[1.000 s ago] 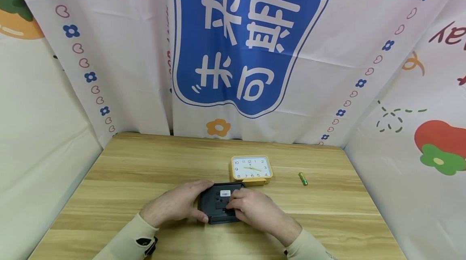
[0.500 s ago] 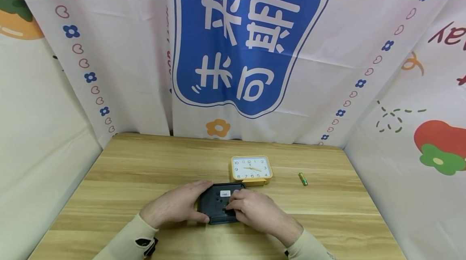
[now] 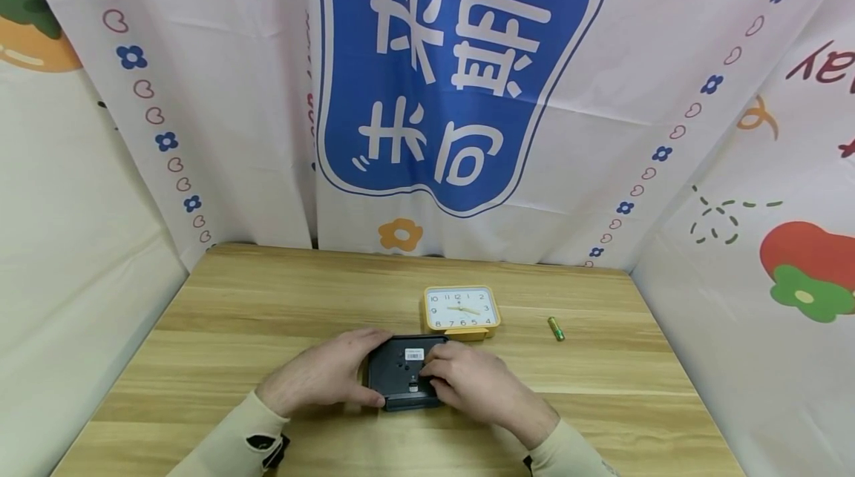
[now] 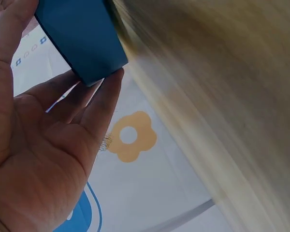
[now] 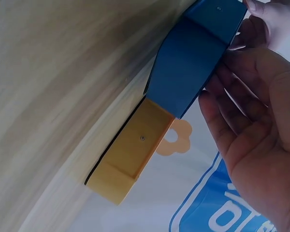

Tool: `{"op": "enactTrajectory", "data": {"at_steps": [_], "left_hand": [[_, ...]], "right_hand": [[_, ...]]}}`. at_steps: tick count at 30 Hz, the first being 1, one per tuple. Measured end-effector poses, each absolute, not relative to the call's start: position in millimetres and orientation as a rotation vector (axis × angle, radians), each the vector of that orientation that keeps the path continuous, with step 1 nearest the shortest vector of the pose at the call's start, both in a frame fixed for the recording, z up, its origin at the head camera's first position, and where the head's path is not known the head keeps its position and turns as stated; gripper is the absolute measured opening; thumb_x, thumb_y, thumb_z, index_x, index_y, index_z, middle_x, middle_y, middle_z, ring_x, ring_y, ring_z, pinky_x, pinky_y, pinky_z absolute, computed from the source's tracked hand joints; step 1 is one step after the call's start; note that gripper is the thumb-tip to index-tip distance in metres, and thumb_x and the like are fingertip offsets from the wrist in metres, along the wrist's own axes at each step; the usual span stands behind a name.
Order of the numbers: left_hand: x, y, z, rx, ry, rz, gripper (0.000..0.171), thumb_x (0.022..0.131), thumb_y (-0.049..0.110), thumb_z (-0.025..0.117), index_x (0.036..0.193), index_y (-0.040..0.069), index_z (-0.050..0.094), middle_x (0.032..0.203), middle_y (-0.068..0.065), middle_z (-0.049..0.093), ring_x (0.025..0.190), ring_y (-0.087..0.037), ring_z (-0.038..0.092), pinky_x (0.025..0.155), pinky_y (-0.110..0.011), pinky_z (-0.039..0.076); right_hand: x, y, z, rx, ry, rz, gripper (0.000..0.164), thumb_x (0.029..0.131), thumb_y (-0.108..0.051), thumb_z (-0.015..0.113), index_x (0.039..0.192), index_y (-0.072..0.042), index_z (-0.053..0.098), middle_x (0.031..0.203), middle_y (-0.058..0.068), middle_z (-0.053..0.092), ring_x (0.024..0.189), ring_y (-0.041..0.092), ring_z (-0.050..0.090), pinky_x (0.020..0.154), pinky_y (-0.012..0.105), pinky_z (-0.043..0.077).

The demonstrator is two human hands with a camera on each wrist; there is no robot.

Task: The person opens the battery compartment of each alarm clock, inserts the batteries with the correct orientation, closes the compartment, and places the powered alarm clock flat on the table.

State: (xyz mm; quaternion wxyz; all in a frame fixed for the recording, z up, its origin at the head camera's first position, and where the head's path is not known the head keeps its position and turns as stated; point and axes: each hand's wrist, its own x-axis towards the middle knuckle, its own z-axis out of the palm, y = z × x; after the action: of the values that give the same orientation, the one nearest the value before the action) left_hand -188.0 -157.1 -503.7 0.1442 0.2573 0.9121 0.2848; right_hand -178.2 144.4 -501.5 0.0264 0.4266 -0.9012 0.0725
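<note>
A dark desk clock (image 3: pixel 389 369) lies with its back up, a white barcode label on it. My left hand (image 3: pixel 327 372) grips its left side, thumb at the near edge and fingers at the far edge; the left wrist view shows fingertips against the clock's dark blue casing (image 4: pixel 84 41). Over the right part of the back, my right hand (image 3: pixel 474 384) has its fingers bent beside a small slot (image 3: pixel 413 388) with a pale patch in it. What those fingertips pinch, if anything, is hidden. A yellow clock (image 3: pixel 461 310) stands just behind, face up.
A green and gold battery (image 3: pixel 556 329) lies on the wooden table (image 3: pixel 280 291) to the right of the yellow clock. Printed cloth (image 3: pixel 254 128) hangs behind the table and along both sides.
My right fingers have shifted slightly up and right over the clock's back. The small slot there now shows a pale patch where a dark surface was. The left hand holds its place.
</note>
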Motion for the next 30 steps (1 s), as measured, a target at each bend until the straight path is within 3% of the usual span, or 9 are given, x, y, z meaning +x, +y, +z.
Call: {"op": "enactTrajectory", "data": {"at_steps": [10,21,25,30], "left_hand": [[-189.3,-157.8,-495.8,0.889,2.712,0.787,0.108,0.084,0.041,0.108,0.173,0.009,0.056,0.174,-0.015,0.059,0.155,-0.037,0.064,0.124,-0.061,0.062],[-183.5,-154.6,-489.9,1.278,2.843,0.629,0.107,0.085,0.043,0.107,0.175,0.016,0.055,0.171,-0.001,0.062,0.153,-0.022,0.062,0.122,-0.049,0.065],[-182.6,-154.6,-488.7,1.44,2.91,0.55,0.11,0.083,0.046,0.108,0.175,0.015,0.056,0.167,0.0,0.065,0.148,-0.02,0.064,0.12,-0.044,0.067],[-182.4,-155.6,-486.7,1.559,2.969,0.5,0.111,0.083,0.047,0.108,0.174,0.016,0.055,0.166,0.0,0.066,0.148,-0.02,0.066,0.117,-0.041,0.068]], "right_hand": [[-193.6,162.6,-488.0,1.086,-2.739,0.468,0.021,0.109,-0.022,0.085,0.13,-0.015,0.085,0.131,-0.003,0.083,0.125,0.017,0.079,0.108,0.038,0.07],[-209.6,180.1,-496.7,0.902,-3.0,0.752,0.055,0.115,-0.047,0.077,0.158,-0.014,0.071,0.162,0.01,0.073,0.149,0.03,0.073,0.124,0.056,0.062],[-211.6,184.0,-498.5,0.943,-3.025,0.893,0.061,0.116,-0.052,0.072,0.163,-0.012,0.068,0.164,0.008,0.071,0.142,0.028,0.076,0.121,0.056,0.064],[-213.3,186.9,-497.0,0.951,-3.033,1.056,0.055,0.119,-0.048,0.068,0.163,-0.015,0.068,0.161,0.003,0.072,0.13,0.02,0.075,0.112,0.048,0.067]]}}
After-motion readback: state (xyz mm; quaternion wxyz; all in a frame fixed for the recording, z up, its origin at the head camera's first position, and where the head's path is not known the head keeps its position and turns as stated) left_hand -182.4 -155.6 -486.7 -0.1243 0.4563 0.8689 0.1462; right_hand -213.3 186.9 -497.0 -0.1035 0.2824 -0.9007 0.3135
